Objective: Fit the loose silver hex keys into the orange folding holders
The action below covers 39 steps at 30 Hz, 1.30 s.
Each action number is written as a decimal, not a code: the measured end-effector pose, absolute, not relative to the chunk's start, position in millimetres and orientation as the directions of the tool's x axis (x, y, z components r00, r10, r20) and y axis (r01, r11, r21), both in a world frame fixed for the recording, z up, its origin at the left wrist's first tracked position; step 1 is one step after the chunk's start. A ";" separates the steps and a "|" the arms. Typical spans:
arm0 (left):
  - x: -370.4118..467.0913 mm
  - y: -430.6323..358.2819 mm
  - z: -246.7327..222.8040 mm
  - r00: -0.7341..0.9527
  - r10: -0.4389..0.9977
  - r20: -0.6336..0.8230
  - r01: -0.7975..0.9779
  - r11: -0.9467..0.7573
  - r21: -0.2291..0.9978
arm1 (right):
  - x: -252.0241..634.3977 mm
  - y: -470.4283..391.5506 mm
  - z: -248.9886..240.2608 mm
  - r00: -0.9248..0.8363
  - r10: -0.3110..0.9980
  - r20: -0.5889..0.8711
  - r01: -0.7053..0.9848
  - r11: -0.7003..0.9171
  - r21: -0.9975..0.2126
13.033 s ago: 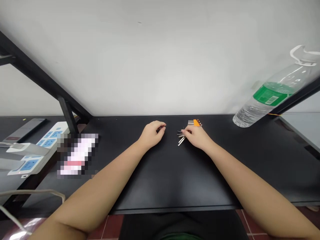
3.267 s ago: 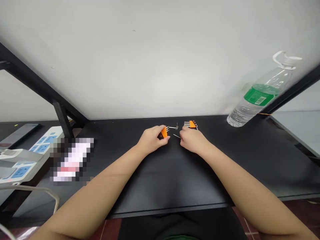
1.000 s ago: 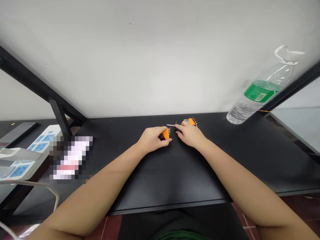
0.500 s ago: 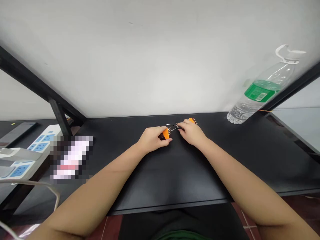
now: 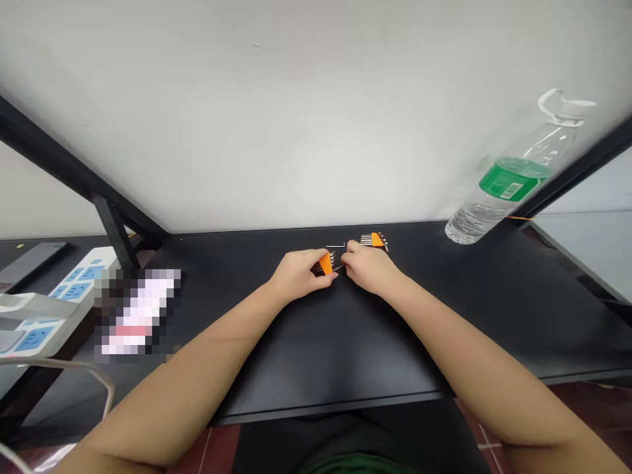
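Note:
My left hand (image 5: 301, 273) is closed around an orange hex key holder (image 5: 326, 263), with several metal key ends sticking out of its right side. Close by on the right, my right hand (image 5: 368, 266) has its fingers pinched on a thin dark hex key (image 5: 338, 268) that points toward the holder; the fingers cover most of it. Whether its tip sits inside the holder I cannot tell. A loose L-shaped hex key (image 5: 336, 246) lies on the table just beyond both hands. Behind my right hand rests a second orange holder (image 5: 378, 239) filled with several hex keys.
The black table (image 5: 340, 355) meets a white wall at the back. A large water bottle (image 5: 508, 181) with a green label stands at the back right. On the left are a blurred-out phone-like object (image 5: 141, 313), a power strip (image 5: 81, 283) and a cable (image 5: 106, 382).
My right hand has shifted left and slightly nearer, closing on the hex key beside the left hand's holder. The second holder shows more fully now. A loose key lies apart from my fingers.

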<state>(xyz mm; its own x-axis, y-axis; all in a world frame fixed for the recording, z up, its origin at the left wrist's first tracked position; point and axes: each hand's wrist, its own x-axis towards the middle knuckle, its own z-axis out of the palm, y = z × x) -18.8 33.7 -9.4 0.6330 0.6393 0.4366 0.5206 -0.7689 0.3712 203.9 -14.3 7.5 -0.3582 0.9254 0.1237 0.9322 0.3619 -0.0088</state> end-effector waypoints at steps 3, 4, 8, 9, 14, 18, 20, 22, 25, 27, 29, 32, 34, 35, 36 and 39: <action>-18.9 34.5 -10.4 0.615 0.645 0.454 0.533 -0.764 0.363 | 202.4 -17.1 12.6 -0.404 0.907 0.116 0.912 0.409 -0.024; -19.0 35.1 -11.0 0.607 0.645 0.464 0.539 -0.763 0.357 | 202.8 -17.6 14.4 -0.406 0.908 0.104 0.910 0.412 -0.046; -19.5 38.2 -14.4 0.590 0.638 0.495 0.549 -0.766 0.334 | 207.0 -18.5 20.7 -0.413 0.909 0.052 0.903 0.416 -0.103; -19.6 39.1 -15.1 0.589 0.637 0.497 0.554 -0.766 0.325 | 207.8 -18.9 21.6 -0.417 0.907 0.051 0.902 0.420 -0.099; -20.3 43.3 -17.0 0.569 0.664 0.485 0.635 -0.729 0.254 | 208.0 -22.0 22.9 -0.420 0.907 -0.002 0.902 0.417 -0.113; -20.9 44.3 -16.9 0.577 0.686 0.443 0.665 -0.710 0.232 | 207.3 -24.3 21.8 -0.397 0.917 0.032 0.902 0.396 -0.169; -20.6 43.6 -16.6 0.579 0.688 0.439 0.661 -0.711 0.243 | 207.2 -24.6 20.3 -0.396 0.913 0.103 0.894 0.408 -0.183; -19.9 42.4 -16.3 0.582 0.683 0.441 0.653 -0.716 0.247 | 206.9 -24.5 18.2 -0.411 0.897 0.163 0.877 0.438 -0.195; -19.1 41.1 -15.8 0.590 0.675 0.443 0.644 -0.724 0.246 | 205.8 -23.9 14.8 -0.433 0.875 0.216 0.857 0.474 -0.201; -18.9 40.9 -15.6 0.589 0.673 0.447 0.639 -0.727 0.251 | 205.1 -23.6 13.2 -0.442 0.868 0.228 0.855 0.484 -0.187; -18.9 41.0 -15.4 0.593 0.669 0.449 0.630 -0.732 0.259 | 204.8 -23.8 12.7 -0.452 0.861 0.232 0.858 0.491 -0.148; -19.1 41.0 -14.8 0.606 0.657 0.449 0.624 -0.742 0.243 | 205.1 -24.9 14.5 -0.486 0.843 0.231 0.857 0.512 -0.067; -19.0 40.7 -14.3 0.615 0.644 0.455 0.625 -0.750 0.218 | 205.3 -26.3 17.0 -0.511 0.831 0.220 0.849 0.529 -0.025; -18.9 40.5 -14.1 0.618 0.638 0.459 0.623 -0.754 0.209 | 205.4 -27.0 18.5 -0.521 0.826 0.214 0.845 0.535 -0.011; -18.8 40.3 -14.0 0.620 0.633 0.463 0.620 -0.757 0.204 | 205.5 -27.8 20.0 -0.529 0.823 0.207 0.842 0.540 0.001; -18.5 39.4 -13.8 0.623 0.625 0.471 0.615 -0.763 0.199 | 205.4 -30.0 23.7 -0.535 0.824 0.189 0.841 0.541 0.019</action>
<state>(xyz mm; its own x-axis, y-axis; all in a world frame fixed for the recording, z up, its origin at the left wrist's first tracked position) -18.5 39.4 -13.8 0.6231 0.6247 0.4706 0.6150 -0.7631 0.1988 205.4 -30.0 23.7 -0.5346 0.8238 0.1887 0.8407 0.5412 0.0189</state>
